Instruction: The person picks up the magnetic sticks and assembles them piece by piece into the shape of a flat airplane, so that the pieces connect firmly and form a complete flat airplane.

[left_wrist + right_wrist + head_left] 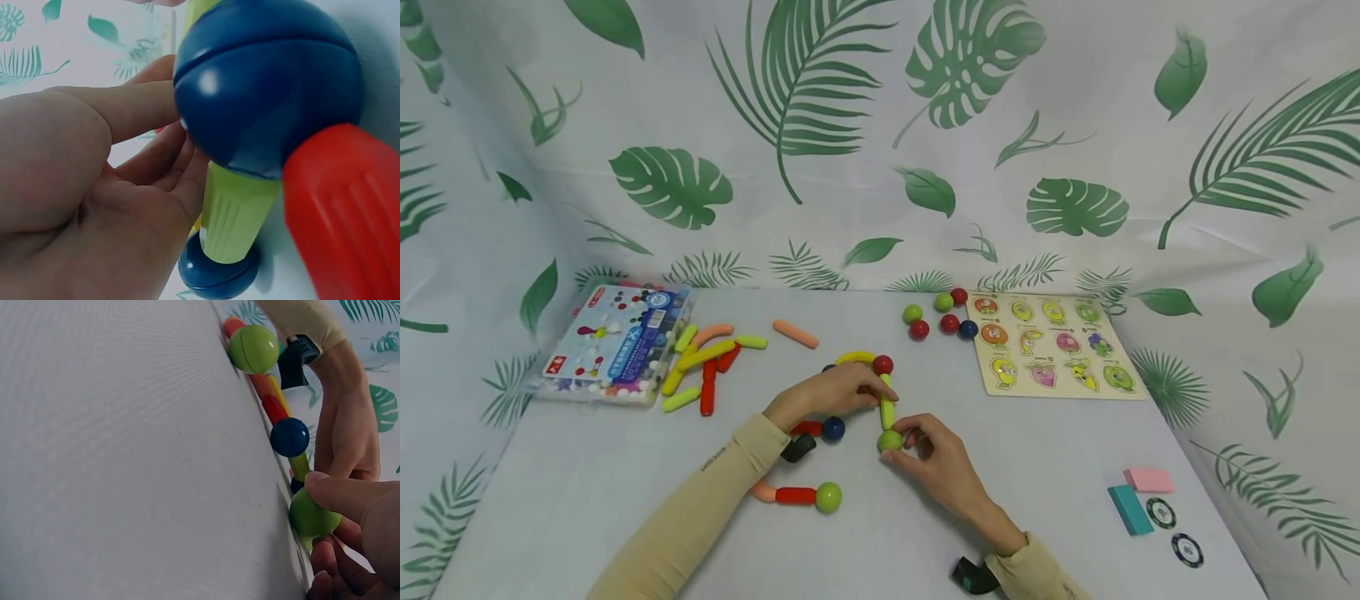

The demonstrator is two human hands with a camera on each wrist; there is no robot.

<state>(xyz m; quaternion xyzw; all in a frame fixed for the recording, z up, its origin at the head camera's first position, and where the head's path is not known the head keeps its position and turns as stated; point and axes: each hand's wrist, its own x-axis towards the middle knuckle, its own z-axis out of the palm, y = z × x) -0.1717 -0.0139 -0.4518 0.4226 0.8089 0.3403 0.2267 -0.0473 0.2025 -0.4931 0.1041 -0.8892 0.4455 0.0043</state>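
Observation:
In the head view, my right hand (943, 467) pinches a green ball (891, 442) between thumb and fingers. A yellow-green stick (887, 413) runs from that ball up to a red ball (883, 365). My left hand (838, 390) reaches across, its fingertips gripping this stick just below the red ball. A curved yellow stick (854, 357) lies beyond that hand. Close up in the left wrist view, a blue ball (269, 87) with a red stick (340, 206) hides part of the left fingers. Nearer me lies a green ball (828, 497) joined to a red stick (795, 497).
At back left, a clear box (617, 342) of parts stands beside loose coloured sticks (700, 360). Several red, green and blue balls (949, 323) sit by a fruit picture board (1056, 346). Pink (1148, 480) and teal (1130, 510) blocks lie right, near two round chips (1187, 550).

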